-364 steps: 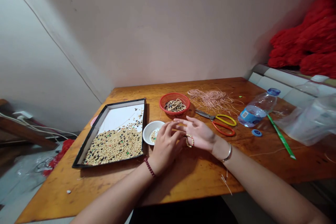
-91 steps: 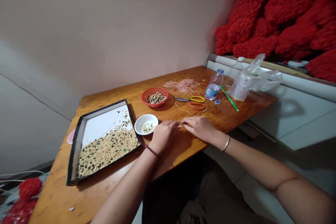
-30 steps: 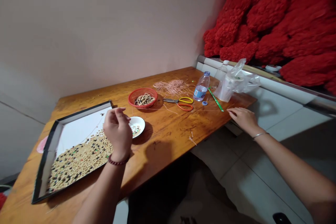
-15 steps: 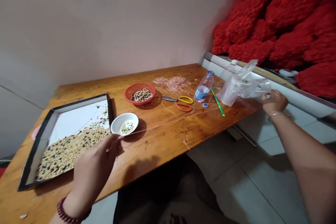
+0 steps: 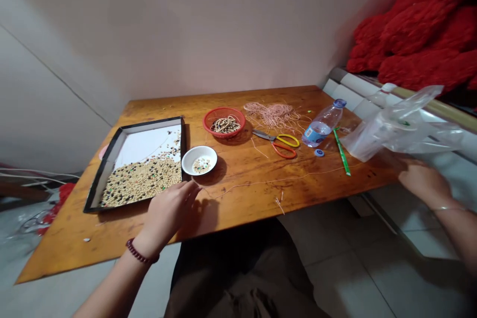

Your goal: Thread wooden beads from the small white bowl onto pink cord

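Note:
A thin pale thread (image 5: pixel 283 178) lies slack across the wooden table (image 5: pixel 242 198), from left to right. My left hand (image 5: pixel 169 211) rests low at the table's front, fingers pressed together on the thread's left end, just below a small white bowl (image 5: pixel 199 160) with a few beads. My right hand (image 5: pixel 425 181) is off the table's right edge, blurred, fingers curled; the thread runs toward it. A black tray (image 5: pixel 112 159) of loose beige and dark beads sits to the left.
A red basket (image 5: pixel 224 121) of strung beads, a pile of pink cord (image 5: pixel 274 113), scissors (image 5: pixel 279 141), a water bottle (image 5: pixel 322 129), its cap (image 5: pixel 318 152) and a green stick (image 5: pixel 341 151) lie further back. A clear plastic bag (image 5: pixel 395 129) and red fluffy bundles (image 5: pixel 417 44) are at right.
The taut thread has gone slack on the table. My left hand has moved right and down to the table near the bowl. My right hand has dropped lower, below the plastic bag.

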Demonstrator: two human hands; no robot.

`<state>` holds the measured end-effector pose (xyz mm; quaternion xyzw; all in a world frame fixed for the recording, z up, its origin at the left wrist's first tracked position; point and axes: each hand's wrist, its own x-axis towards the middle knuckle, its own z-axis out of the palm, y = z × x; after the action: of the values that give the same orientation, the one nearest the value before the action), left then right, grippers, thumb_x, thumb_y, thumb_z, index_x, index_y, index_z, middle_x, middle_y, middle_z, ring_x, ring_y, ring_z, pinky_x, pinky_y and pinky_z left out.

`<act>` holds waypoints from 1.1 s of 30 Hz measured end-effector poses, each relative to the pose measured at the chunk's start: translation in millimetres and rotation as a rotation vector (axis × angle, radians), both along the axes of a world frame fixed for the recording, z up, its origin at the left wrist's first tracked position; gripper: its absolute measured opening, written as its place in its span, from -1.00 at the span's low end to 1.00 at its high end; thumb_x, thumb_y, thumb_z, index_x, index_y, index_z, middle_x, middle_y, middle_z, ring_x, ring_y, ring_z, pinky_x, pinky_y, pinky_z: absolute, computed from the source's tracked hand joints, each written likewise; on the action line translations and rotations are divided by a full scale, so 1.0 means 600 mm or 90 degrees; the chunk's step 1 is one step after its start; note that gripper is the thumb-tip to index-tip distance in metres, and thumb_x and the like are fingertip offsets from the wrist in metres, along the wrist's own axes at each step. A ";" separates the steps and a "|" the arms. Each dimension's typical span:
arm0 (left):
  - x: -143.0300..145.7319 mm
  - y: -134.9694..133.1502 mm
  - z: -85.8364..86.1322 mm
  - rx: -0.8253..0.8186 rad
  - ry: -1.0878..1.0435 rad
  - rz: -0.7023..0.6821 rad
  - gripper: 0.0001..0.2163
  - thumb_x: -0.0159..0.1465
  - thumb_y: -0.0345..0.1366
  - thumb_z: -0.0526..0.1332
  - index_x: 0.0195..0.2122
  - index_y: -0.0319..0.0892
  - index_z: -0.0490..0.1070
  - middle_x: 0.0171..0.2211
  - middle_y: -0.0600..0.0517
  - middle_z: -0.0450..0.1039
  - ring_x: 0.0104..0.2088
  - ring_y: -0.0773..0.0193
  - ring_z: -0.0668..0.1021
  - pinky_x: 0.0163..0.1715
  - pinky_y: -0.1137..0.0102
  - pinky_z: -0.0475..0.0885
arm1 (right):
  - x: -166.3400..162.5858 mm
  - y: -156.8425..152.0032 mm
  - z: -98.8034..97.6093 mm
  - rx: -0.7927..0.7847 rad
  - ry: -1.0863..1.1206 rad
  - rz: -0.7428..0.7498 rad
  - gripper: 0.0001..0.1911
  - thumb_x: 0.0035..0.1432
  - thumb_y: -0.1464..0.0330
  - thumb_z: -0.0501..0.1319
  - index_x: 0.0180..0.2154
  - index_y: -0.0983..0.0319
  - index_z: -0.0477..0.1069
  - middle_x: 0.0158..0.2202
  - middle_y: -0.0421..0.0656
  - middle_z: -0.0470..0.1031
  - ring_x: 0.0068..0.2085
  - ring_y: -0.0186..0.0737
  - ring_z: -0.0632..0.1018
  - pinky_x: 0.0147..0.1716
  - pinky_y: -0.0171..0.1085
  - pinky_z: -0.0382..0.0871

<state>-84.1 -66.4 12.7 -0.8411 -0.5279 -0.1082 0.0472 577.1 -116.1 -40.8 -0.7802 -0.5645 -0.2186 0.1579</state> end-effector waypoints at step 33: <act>0.043 0.163 -0.008 0.081 0.005 0.111 -0.68 0.29 -0.06 0.12 -0.35 -0.22 0.47 -0.44 -0.17 0.50 -0.30 0.03 0.48 -0.42 0.31 0.29 | -0.718 0.253 0.042 -0.551 1.516 0.541 -0.62 0.12 0.11 0.24 -0.44 0.20 0.13 -0.62 -0.41 -0.09 -0.64 -0.47 -0.17 -0.70 -0.43 -0.28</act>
<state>-58.3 31.7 8.1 -0.7878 -0.5907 -0.1340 0.1117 146.4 35.5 -15.7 -0.2461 -0.3044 0.8521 0.3475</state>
